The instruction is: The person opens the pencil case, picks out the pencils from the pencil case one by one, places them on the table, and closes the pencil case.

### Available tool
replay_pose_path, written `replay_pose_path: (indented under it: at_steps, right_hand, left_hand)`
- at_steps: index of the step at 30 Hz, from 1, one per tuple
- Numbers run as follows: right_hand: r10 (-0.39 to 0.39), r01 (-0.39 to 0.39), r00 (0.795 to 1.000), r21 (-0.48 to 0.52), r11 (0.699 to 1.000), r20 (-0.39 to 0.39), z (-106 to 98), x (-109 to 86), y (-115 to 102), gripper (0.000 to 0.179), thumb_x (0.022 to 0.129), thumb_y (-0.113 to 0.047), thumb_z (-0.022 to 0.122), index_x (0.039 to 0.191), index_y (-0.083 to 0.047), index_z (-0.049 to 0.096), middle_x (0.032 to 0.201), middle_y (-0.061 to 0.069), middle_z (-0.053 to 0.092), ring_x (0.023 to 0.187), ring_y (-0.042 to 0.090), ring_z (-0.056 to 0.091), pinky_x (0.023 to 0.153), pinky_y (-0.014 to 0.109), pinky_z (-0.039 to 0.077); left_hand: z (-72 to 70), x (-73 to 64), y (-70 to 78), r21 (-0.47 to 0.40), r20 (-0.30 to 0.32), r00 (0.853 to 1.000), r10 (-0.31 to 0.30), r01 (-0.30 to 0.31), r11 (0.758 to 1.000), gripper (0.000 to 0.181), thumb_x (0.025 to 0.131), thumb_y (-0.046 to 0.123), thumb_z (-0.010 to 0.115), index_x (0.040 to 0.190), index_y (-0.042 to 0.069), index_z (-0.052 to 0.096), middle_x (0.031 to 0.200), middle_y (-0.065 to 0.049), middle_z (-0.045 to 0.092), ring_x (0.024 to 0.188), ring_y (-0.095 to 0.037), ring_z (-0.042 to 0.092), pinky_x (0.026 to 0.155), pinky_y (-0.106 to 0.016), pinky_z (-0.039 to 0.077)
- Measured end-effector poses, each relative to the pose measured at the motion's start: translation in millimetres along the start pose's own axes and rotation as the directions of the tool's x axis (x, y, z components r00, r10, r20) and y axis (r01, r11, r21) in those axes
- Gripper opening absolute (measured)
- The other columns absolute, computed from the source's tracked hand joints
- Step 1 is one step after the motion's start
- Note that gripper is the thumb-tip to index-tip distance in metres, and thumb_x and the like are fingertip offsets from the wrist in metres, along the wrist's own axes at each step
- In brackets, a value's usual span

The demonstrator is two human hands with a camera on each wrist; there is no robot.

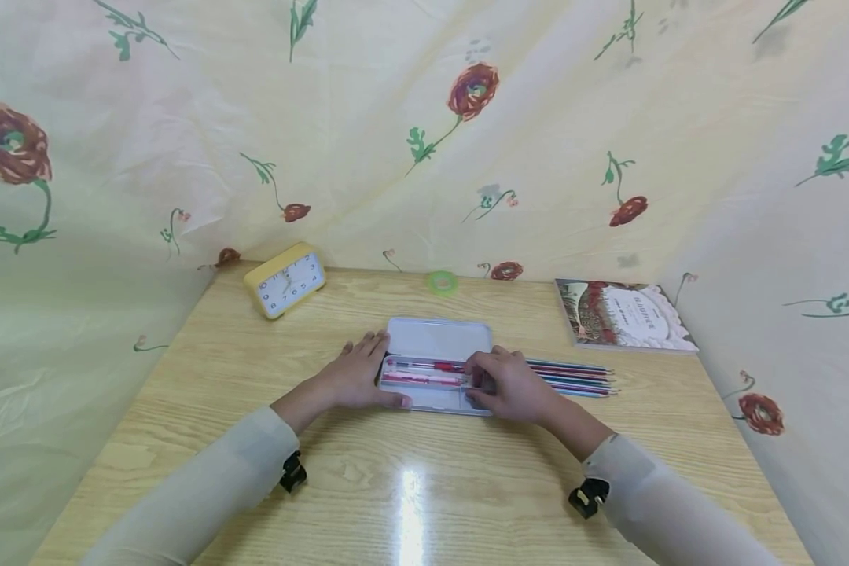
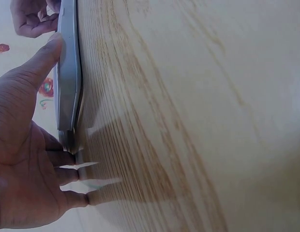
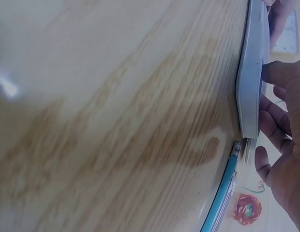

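Note:
A pale grey pencil case (image 1: 424,399) lies unfolded on the table, its lid (image 1: 439,338) laid back toward the wall. Inside are a clear pen with a red grip (image 1: 447,366) and a pink-and-white pen (image 1: 421,380). My left hand (image 1: 357,377) rests at the case's left end, fingers extended on the table behind and thumb along the front rim. Over the right end bends my right hand (image 1: 512,385), thumb near the front rim and fingers curved down into the case. I cannot tell whether those fingertips pinch something.
Several colored pencils (image 1: 573,379) lie side by side right of the case, partly behind the right hand. A yellow alarm clock (image 1: 285,279) stands at the back left, a green tape roll (image 1: 442,283) at the back middle, and a booklet (image 1: 624,316) at the back right. Floral cloth (image 1: 368,141) hangs behind.

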State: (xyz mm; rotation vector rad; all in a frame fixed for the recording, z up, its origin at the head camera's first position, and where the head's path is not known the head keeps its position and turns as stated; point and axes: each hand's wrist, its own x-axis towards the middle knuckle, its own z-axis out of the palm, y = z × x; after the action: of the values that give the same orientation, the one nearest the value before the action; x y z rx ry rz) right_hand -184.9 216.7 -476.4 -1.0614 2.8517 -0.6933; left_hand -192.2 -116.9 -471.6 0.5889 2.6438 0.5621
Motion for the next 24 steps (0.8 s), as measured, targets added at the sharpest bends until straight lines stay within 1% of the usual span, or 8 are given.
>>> replay_pose_path:
  at_steps: [3, 9, 13, 19, 24]
  right_hand:
    - [0.038, -0.039, 0.999, 0.018, 0.999, 0.031, 0.7, 1.8, -1.4, 0.027, 0.096, -0.02, 0.088, 0.116, -0.02, 0.069, 0.092, -0.014, 0.067, 0.09, 0.012, 0.056, 0.088, 0.042, 0.038]
    - [0.068, -0.069, 0.996, 0.026, 0.997, 0.056, 3.2, 4.3, -3.9, 0.025, 0.096, -0.02, 0.087, 0.113, -0.022, 0.069, 0.092, -0.013, 0.067, 0.091, 0.012, 0.056, 0.088, 0.041, 0.039]
    - [0.072, -0.073, 0.996, 0.027, 0.997, 0.045, 4.8, 5.1, -5.6, 0.024, 0.096, -0.019, 0.087, 0.113, -0.022, 0.07, 0.093, -0.013, 0.068, 0.092, 0.011, 0.057, 0.089, 0.042, 0.04]
    - [0.056, -0.057, 0.998, 0.041, 0.997, 0.024, 5.1, 6.2, -9.2, 0.025, 0.095, -0.017, 0.087, 0.113, -0.022, 0.072, 0.097, -0.013, 0.071, 0.093, 0.011, 0.058, 0.093, 0.047, 0.04]
    - [0.045, -0.046, 0.999, 0.058, 0.997, 0.012, 5.4, 6.5, -11.6, 0.026, 0.094, -0.013, 0.087, 0.116, -0.02, 0.075, 0.102, -0.011, 0.076, 0.093, 0.011, 0.056, 0.09, 0.043, 0.036]
  left_hand:
    - [-0.4, 0.1, 0.2, 0.0, 0.003, 1.0, 0.003, -0.003, 1.0, 0.138, 0.088, 0.082, 0.075, 0.176, -0.001, 0.009, 0.187, -0.018, 0.008, 0.175, -0.04, 0.005, 0.142, -0.062, 0.007]
    - [0.7, 1.5, -1.4, -0.007, 0.002, 1.0, 0.01, -0.01, 1.0, 0.138, 0.087, 0.082, 0.075, 0.176, -0.001, 0.01, 0.187, -0.018, 0.008, 0.175, -0.04, 0.004, 0.142, -0.063, 0.007]
    - [0.6, 1.6, -2.1, -0.003, 0.002, 1.0, 0.011, -0.011, 1.0, 0.138, 0.088, 0.083, 0.074, 0.176, -0.001, 0.009, 0.187, -0.017, 0.007, 0.175, -0.039, 0.003, 0.142, -0.062, 0.007]
    - [-0.2, 0.4, -1.2, -0.005, 0.005, 1.0, 0.006, -0.006, 1.0, 0.137, 0.088, 0.082, 0.074, 0.176, -0.001, 0.009, 0.187, -0.017, 0.007, 0.175, -0.039, 0.003, 0.142, -0.062, 0.007]
    - [-0.3, -0.1, -0.5, -0.008, 0.005, 1.0, 0.007, -0.007, 1.0, 0.137, 0.089, 0.081, 0.074, 0.176, -0.001, 0.009, 0.187, -0.018, 0.007, 0.175, -0.039, 0.003, 0.141, -0.062, 0.007]
